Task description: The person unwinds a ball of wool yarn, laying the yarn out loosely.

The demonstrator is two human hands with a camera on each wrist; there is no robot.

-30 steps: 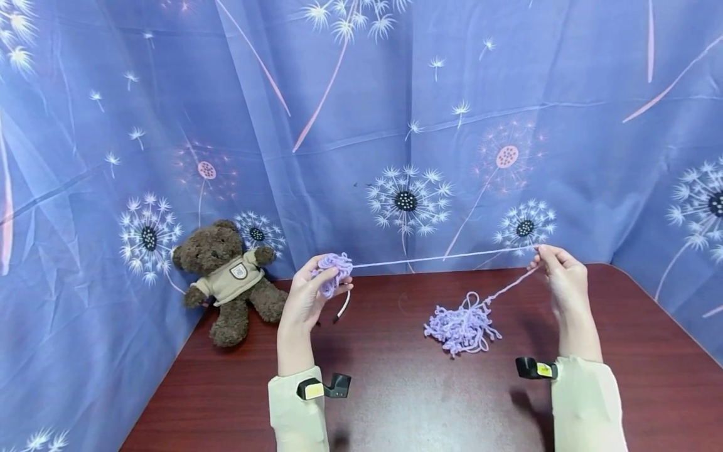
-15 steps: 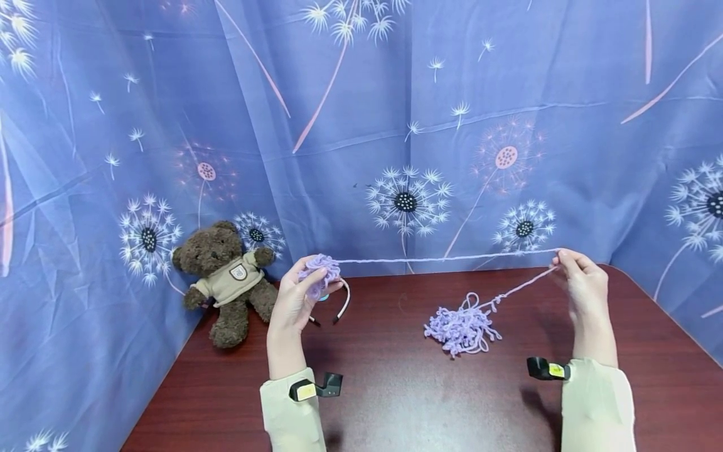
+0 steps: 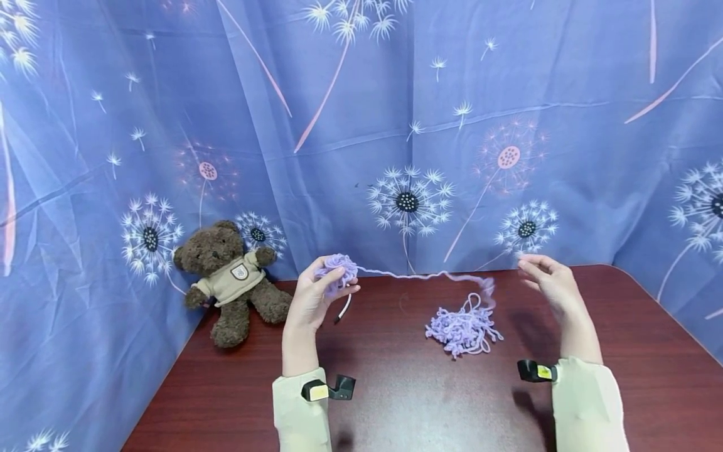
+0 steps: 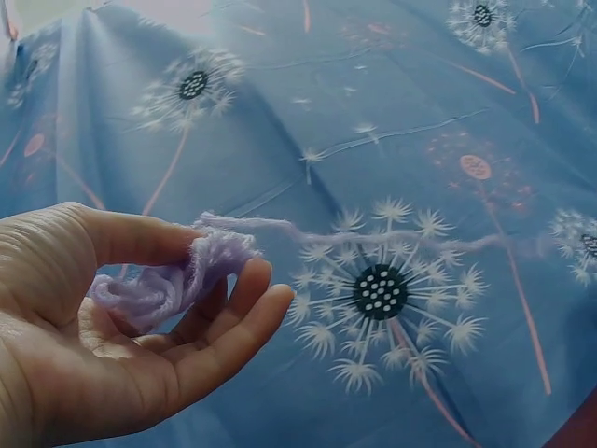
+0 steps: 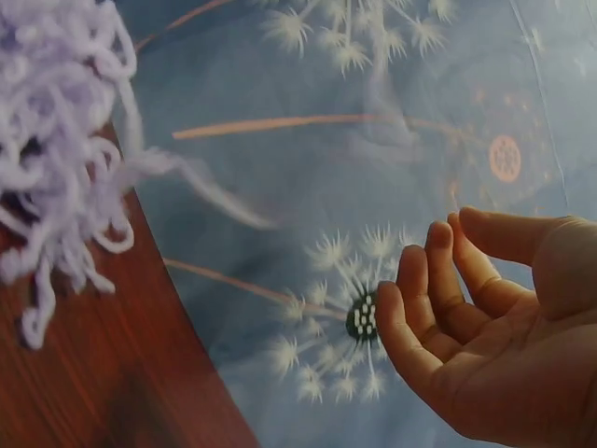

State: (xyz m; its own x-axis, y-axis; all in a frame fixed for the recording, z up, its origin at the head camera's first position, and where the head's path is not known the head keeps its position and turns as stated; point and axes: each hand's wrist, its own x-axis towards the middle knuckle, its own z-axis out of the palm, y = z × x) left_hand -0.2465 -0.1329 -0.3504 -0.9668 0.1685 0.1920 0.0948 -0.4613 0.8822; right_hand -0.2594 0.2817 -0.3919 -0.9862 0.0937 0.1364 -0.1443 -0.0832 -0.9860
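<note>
My left hand (image 3: pixel 312 295) grips a small bundle of lilac yarn (image 3: pixel 339 271) between thumb and fingers, raised over the table. In the left wrist view the yarn bundle (image 4: pixel 177 280) shows as looped strands under the thumb. From it a slack strand (image 3: pixel 401 275) runs right and drops, blurred, toward a loose, tangled yarn pile (image 3: pixel 464 329) on the table. My right hand (image 3: pixel 556 282) is up to the right of that pile, holding nothing; its fingers are loosely bent, as the right wrist view shows of the same hand (image 5: pixel 494 327).
A brown teddy bear (image 3: pixel 231 282) in a beige sweater leans against the blue dandelion curtain (image 3: pixel 350 125) at the left. Behind my left hand, part of a thin white curved thing (image 3: pixel 344 306) with a dark tip shows on the dark red table (image 3: pixel 395 402).
My right hand has let go of the yarn after pulling it taut to the right, then come back left. The strand has gone slack and sagged. My left hand moved left, then back right.
</note>
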